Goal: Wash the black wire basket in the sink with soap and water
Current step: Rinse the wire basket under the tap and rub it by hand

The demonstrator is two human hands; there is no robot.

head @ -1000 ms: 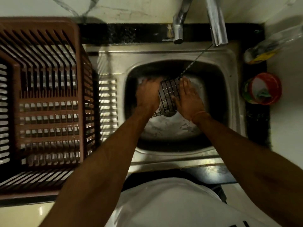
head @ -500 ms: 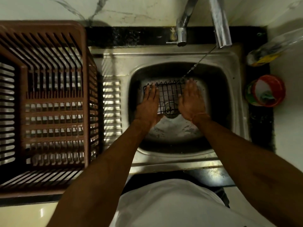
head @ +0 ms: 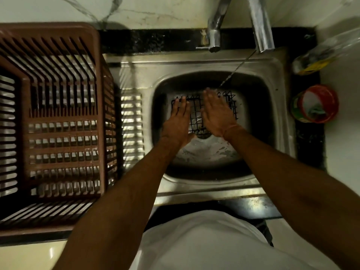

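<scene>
Rinsing stage: black wire basket (head: 196, 115) lies flat in the sink (head: 272, 106) over the drain, beneath a thin stream from the tap (head: 261, 26). Left hand (head: 178, 121) and right hand (head: 218, 115) rest on it, fingers straight, gripping nothing. Next move probably requires lifting or turning the basket to wet its other faces.

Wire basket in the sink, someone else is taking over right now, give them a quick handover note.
Left hand: flat, fingers straight, resting on the left part of the black wire basket.
Right hand: flat on the basket's right part, fingers straight.
Basket lies in the sink over the drain; a thin stream from the tap lands by the right fingertips.
Done: basket is in the bowl under running water.
Left: no suds visible on it, so soap it if needed, scrub and rinse. Brown drying rack stands to the left.
</scene>
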